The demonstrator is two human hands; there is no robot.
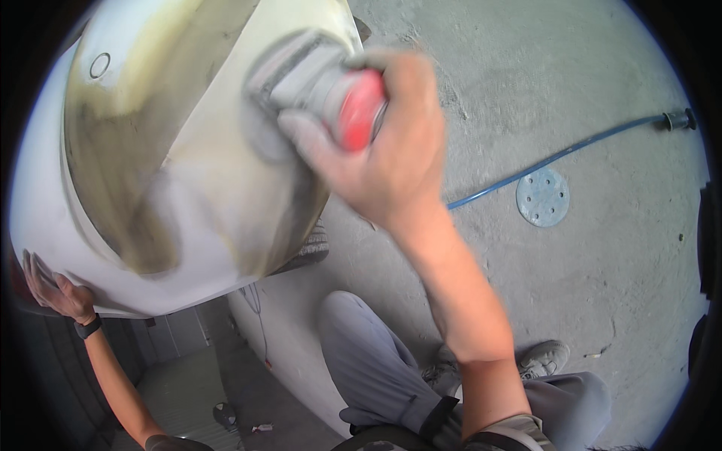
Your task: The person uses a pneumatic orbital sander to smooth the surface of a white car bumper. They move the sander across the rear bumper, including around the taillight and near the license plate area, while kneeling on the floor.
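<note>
My right hand (395, 143) is wrapped round a round-padded sander (289, 86) with a red cap, blurred by motion. The sander's pad rests against a white car body panel (218, 180), whose surface shows yellowish, brown and grey sanded patches. At the far left, my left hand (64, 293) lies against the lower white edge of the body with its fingers spread, holding nothing. A dark band sits on that wrist. The underside of the sander pad is hidden against the panel.
Across the grey concrete floor runs a blue hose (556, 156) with a dark fitting at its far right end. Beside it lies a round, light blue sanding disc (543, 197) with holes. Part of a tyre (308, 246) shows under the body. My bent legs are below.
</note>
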